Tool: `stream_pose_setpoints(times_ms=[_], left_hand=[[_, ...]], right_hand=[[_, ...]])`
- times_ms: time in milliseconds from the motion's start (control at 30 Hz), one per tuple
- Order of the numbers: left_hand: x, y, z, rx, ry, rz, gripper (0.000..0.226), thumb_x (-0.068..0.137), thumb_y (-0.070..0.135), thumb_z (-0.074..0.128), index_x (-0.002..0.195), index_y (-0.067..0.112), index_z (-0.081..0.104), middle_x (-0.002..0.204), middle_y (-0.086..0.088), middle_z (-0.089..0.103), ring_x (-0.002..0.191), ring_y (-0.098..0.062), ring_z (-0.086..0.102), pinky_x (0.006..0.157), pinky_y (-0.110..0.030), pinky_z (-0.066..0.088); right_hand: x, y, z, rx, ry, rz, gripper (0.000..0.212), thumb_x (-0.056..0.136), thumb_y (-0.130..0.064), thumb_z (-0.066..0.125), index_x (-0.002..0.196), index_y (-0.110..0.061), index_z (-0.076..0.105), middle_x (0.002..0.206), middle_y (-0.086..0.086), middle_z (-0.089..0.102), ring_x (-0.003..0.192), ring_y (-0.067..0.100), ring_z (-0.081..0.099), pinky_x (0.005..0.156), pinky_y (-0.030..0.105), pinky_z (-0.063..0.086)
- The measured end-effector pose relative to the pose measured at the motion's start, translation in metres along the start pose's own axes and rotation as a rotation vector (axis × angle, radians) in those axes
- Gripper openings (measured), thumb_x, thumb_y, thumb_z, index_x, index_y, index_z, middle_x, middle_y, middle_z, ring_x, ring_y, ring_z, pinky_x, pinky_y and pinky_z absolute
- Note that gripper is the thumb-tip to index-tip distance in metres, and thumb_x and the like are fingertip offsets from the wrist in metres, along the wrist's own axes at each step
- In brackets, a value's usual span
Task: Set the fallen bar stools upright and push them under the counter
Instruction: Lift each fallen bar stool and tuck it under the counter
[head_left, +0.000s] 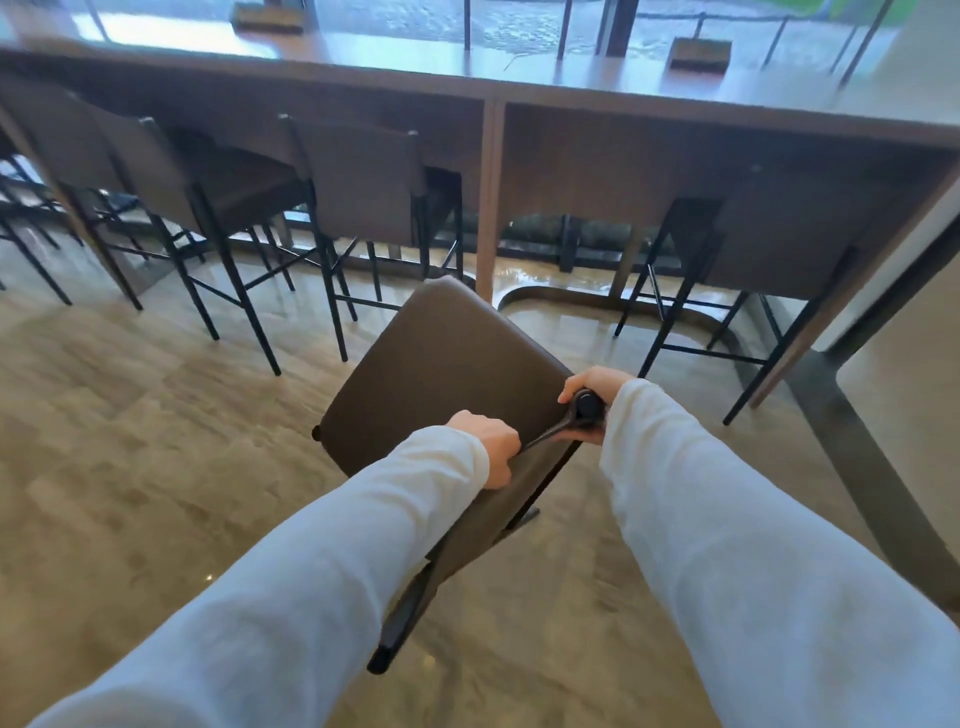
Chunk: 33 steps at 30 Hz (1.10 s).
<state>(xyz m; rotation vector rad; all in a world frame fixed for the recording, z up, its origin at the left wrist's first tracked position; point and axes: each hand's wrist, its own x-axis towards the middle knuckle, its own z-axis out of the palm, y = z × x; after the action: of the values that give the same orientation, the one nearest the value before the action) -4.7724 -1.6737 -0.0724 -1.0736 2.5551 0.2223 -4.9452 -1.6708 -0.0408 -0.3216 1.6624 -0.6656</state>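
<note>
A brown bar stool (441, 364) with a black frame stands in front of me on the floor, its seat facing the counter (571, 88). My left hand (491, 447) is closed on the top edge of its backrest. My right hand (592, 400) grips the black end of the backrest's right post. The stool sits a short way back from the counter, roughly in line with the counter's wooden upright (488, 208). Its legs are mostly hidden under the seat and my sleeves.
Two matching stools (363, 182) (171, 171) stand tucked under the counter at left, another stool (769, 244) at right. A dark angled counter leg (857, 467) crosses the floor at right. Glossy stone floor lies on both sides of the held stool.
</note>
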Motion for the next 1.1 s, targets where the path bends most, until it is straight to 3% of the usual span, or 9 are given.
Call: stream_pose_setpoints(times_ms=[100,267,333,400,633,800,900,1000,1100], left_hand=[[0.024,0.020,-0.022,0.052,0.090,0.019,0.033,0.080,0.021,0.047,0.110,0.027,0.060,0.107,0.001,0.063,0.099,-0.025,0.060,0.073,-0.031,0.034],[0.045,0.029,-0.035,-0.025,0.238,-0.029,0.012,0.089,0.036,0.044,0.095,0.031,0.052,0.094,0.003,0.064,0.091,-0.025,0.062,0.069,-0.030,0.037],[0.049,0.018,-0.020,-0.223,0.161,-0.166,0.026,0.088,0.051,0.047,0.101,0.030,0.055,0.098,0.005,0.064,0.093,-0.022,0.062,0.075,-0.031,0.045],[0.050,0.010,0.004,-0.399,0.013,-0.252,0.030,0.086,0.041,0.056,0.114,0.029,0.055,0.104,0.004,0.064,0.097,-0.021,0.061,0.084,-0.032,0.049],[0.097,0.018,-0.002,-0.300,0.190,-0.302,0.027,0.093,0.022,0.040,0.114,0.035,0.052,0.100,0.004,0.067,0.089,-0.021,0.063,0.071,-0.027,0.046],[0.125,0.042,-0.022,-0.202,0.241,-0.271,0.022,0.092,0.024,0.038,0.107,0.036,0.049,0.092,0.005,0.065,0.083,-0.020,0.062,0.056,-0.026,0.035],[0.139,0.058,-0.037,-0.173,0.286,-0.221,0.017,0.093,0.022,0.040,0.106,0.031,0.047,0.086,0.006,0.061,0.073,-0.017,0.057,0.051,-0.022,0.033],[0.155,0.075,-0.051,-0.158,0.316,-0.163,0.016,0.094,0.021,0.038,0.105,0.024,0.049,0.092,0.001,0.064,0.083,-0.023,0.061,0.069,-0.030,0.049],[0.169,0.096,-0.058,-0.146,0.368,-0.082,0.015,0.094,0.015,0.041,0.103,0.020,0.052,0.096,-0.001,0.066,0.088,-0.024,0.061,0.081,-0.030,0.050]], right_hand=[[0.005,-0.010,-0.046,0.127,0.001,-0.008,0.037,0.072,0.003,0.062,0.106,-0.003,0.049,0.096,0.020,0.058,0.073,0.043,0.066,0.047,0.045,0.057],[0.010,-0.007,-0.105,0.401,-0.014,-0.051,0.038,0.075,0.006,0.055,0.113,0.003,0.054,0.110,0.023,0.062,0.089,0.043,0.064,0.045,0.047,0.056],[0.013,-0.007,-0.127,0.486,0.011,-0.070,0.047,0.076,0.007,0.053,0.123,0.002,0.051,0.123,0.021,0.058,0.097,0.042,0.062,0.046,0.048,0.056],[0.016,-0.005,-0.148,0.543,0.032,-0.066,0.051,0.077,0.007,0.053,0.128,0.002,0.049,0.127,0.020,0.054,0.099,0.043,0.061,0.046,0.047,0.057],[0.019,-0.005,-0.205,0.738,0.060,-0.069,0.019,0.081,0.003,0.051,0.100,0.006,0.053,0.097,0.032,0.053,0.083,0.045,0.063,0.040,0.044,0.055],[0.022,0.001,-0.236,0.914,0.122,-0.138,0.023,0.081,-0.012,0.054,0.099,0.002,0.052,0.097,0.022,0.061,0.088,0.041,0.064,0.042,0.042,0.056],[0.025,0.004,-0.246,1.043,0.216,-0.261,0.031,0.083,-0.033,0.061,0.097,-0.007,0.052,0.098,0.018,0.060,0.091,0.038,0.063,0.061,0.050,0.059],[0.034,0.006,-0.243,0.988,0.370,-0.399,0.045,0.079,-0.031,0.069,0.114,-0.011,0.049,0.109,0.016,0.060,0.097,0.031,0.064,0.075,0.045,0.058],[0.048,0.009,-0.242,0.923,0.485,-0.417,0.053,0.086,-0.020,0.066,0.130,-0.008,0.040,0.125,0.015,0.055,0.108,0.031,0.060,0.076,0.045,0.058]])
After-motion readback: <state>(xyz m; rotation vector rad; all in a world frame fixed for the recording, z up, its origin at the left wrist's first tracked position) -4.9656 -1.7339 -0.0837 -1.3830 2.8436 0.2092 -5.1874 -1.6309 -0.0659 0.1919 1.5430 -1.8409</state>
